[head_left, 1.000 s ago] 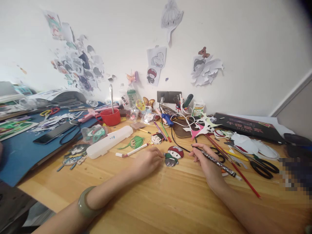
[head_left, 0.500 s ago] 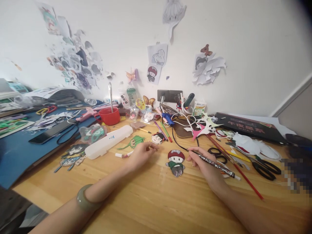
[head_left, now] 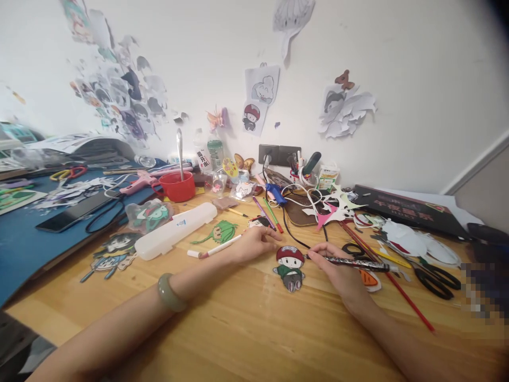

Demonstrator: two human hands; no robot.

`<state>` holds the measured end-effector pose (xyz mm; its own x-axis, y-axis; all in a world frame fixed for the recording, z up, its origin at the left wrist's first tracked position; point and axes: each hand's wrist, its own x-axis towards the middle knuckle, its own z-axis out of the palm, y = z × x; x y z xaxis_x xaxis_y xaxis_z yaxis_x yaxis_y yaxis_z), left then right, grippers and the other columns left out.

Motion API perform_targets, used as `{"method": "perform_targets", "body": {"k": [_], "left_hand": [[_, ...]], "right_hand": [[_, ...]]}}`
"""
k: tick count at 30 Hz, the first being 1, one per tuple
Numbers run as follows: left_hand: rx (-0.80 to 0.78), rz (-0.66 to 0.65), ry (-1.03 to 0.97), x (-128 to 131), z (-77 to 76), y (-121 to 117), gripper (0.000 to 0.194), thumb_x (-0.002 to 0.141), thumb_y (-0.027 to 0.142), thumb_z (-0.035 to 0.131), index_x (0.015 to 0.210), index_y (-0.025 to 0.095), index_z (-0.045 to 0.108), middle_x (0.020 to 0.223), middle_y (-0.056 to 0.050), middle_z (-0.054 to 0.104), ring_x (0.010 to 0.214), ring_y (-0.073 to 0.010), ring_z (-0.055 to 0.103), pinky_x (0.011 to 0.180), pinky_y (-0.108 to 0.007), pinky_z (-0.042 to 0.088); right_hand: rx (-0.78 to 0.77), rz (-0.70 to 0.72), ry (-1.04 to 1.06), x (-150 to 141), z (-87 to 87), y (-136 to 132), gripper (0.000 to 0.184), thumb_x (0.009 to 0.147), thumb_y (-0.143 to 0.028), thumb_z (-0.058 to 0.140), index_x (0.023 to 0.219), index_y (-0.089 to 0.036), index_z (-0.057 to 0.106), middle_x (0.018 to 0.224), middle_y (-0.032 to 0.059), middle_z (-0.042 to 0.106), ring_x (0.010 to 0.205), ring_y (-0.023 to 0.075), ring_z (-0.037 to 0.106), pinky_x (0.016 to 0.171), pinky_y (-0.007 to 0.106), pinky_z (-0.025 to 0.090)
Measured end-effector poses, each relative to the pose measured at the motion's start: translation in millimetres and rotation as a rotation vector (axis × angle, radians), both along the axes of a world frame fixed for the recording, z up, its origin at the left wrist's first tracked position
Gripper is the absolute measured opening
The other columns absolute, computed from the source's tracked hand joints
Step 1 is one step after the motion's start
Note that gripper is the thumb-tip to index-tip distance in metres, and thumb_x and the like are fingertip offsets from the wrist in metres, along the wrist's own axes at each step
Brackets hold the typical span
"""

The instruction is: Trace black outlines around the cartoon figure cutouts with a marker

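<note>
A paper cutout of a figure with a red cap and green top lies face up on the wooden table. My left hand hovers or rests just left of its cap, fingers loosely stretched and nothing held; I cannot tell whether the fingertips touch it. In my right hand is a black-and-silver patterned marker, its tip at the right edge of the cap. Partly behind my left hand lies a dark-haired cutout head. A white marker and a green cutout are left of that hand.
Black-handled scissors, a red pencil and an orange cutout lie at the right. A white pencil case and red mug stand left. Behind the cutout are a blue glue gun and its black cable.
The red-capped cutout was pulled nearer and now lies with its whole body showing. My left hand drew back from it, then returned toward its cap. The marker tip came to the cap's edge.
</note>
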<state>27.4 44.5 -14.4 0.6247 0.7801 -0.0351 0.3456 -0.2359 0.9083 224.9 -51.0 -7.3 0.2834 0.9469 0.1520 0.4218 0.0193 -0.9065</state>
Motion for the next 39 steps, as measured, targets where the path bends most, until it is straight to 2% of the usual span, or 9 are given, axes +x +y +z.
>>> {"method": "perform_targets", "body": {"k": [3,7,11,15,20,24,31,36,39], "left_hand": [[-0.061,-0.056,-0.017,6.0,-1.0,6.2,0.023,0.081,0.026,0.058,0.099,0.011,0.057,0.066,0.002,0.055,0.05,-0.0074,0.048,0.048,-0.019,0.038],[-0.083,-0.058,-0.034,7.3,-2.5,10.1,0.019,0.085,0.028,0.056,0.094,0.011,0.057,0.074,0.0,0.057,0.059,-0.0096,0.053,0.056,-0.024,0.045],[-0.085,-0.063,-0.079,7.0,-4.9,8.9,0.019,0.078,0.023,0.062,0.092,0.011,0.059,0.081,-0.003,0.062,0.069,-0.0129,0.057,0.062,-0.025,0.045],[-0.096,-0.087,-0.127,9.7,-11.0,6.7,0.021,0.068,0.021,0.067,0.086,0.013,0.062,0.08,-0.003,0.063,0.069,-0.014,0.058,0.06,-0.022,0.042],[-0.157,-0.128,-0.179,14.1,-21.6,8.3,0.015,0.067,0.013,0.064,0.081,0.011,0.06,0.072,-0.001,0.061,0.066,-0.0128,0.058,0.063,-0.025,0.046],[-0.17,-0.116,-0.186,14.6,-27.0,11.4,0.016,0.065,0.013,0.066,0.08,0.011,0.06,0.074,-0.001,0.06,0.068,-0.0125,0.058,0.067,-0.026,0.047],[-0.163,-0.062,-0.125,12.8,-20.7,10.7,0.023,0.058,0.015,0.067,0.081,0.013,0.066,0.07,0.0,0.06,0.066,-0.0144,0.057,0.063,-0.023,0.045],[-0.152,-0.103,-0.093,12.2,-15.7,9.7,0.022,0.061,0.018,0.065,0.082,0.012,0.068,0.068,-0.001,0.061,0.065,-0.0151,0.057,0.06,-0.023,0.044],[-0.141,-0.138,-0.087,12.0,-13.5,9.4,0.021,0.063,0.018,0.064,0.082,0.012,0.069,0.07,-0.002,0.063,0.066,-0.0153,0.058,0.06,-0.022,0.044]], "right_hand": [[-0.01,0.003,0.008,5.2,-1.6,5.5,0.019,0.071,-0.039,0.058,0.073,-0.02,0.061,0.056,-0.0019,0.057,0.054,0.0147,0.051,0.05,0.025,0.038],[-0.036,-0.005,0.004,8.3,0.1,7.0,0.023,0.074,-0.042,0.054,0.07,-0.02,0.059,0.047,-0.0043,0.05,0.041,0.0108,0.04,0.04,0.023,0.029],[-0.043,0.007,-0.012,4.5,1.9,4.5,0.023,0.073,-0.04,0.056,0.061,-0.02,0.055,0.048,-0.0039,0.052,0.043,0.011,0.042,0.044,0.023,0.03],[-0.055,0.049,-0.027,1.2,1.5,3.0,0.018,0.067,-0.033,0.06,0.059,-0.021,0.05,0.052,-0.0045,0.051,0.05,0.0123,0.046,0.049,0.024,0.034],[-0.074,0.052,-0.052,2.8,-2.0,3.7,0.02,0.064,-0.026,0.058,0.054,-0.021,0.042,0.048,-0.0063,0.042,0.047,0.0109,0.039,0.046,0.023,0.029],[-0.086,0.049,-0.057,4.1,-2.9,4.5,0.02,0.064,-0.025,0.057,0.053,-0.021,0.041,0.048,-0.0064,0.042,0.047,0.0108,0.038,0.046,0.023,0.028],[-0.095,0.078,0.005,-1.4,-1.0,1.7,0.019,0.069,-0.028,0.055,0.057,-0.021,0.042,0.049,-0.0069,0.041,0.046,0.0104,0.037,0.046,0.023,0.027],[-0.138,0.072,0.065,-5.1,2.3,-1.3,0.017,0.074,-0.032,0.052,0.062,-0.021,0.047,0.047,-0.0058,0.048,0.045,0.0114,0.041,0.046,0.024,0.028],[-0.137,0.076,0.068,-4.1,1.6,-0.8,0.015,0.073,-0.03,0.052,0.063,-0.021,0.046,0.049,-0.0062,0.047,0.047,0.0113,0.043,0.047,0.023,0.029]]}}
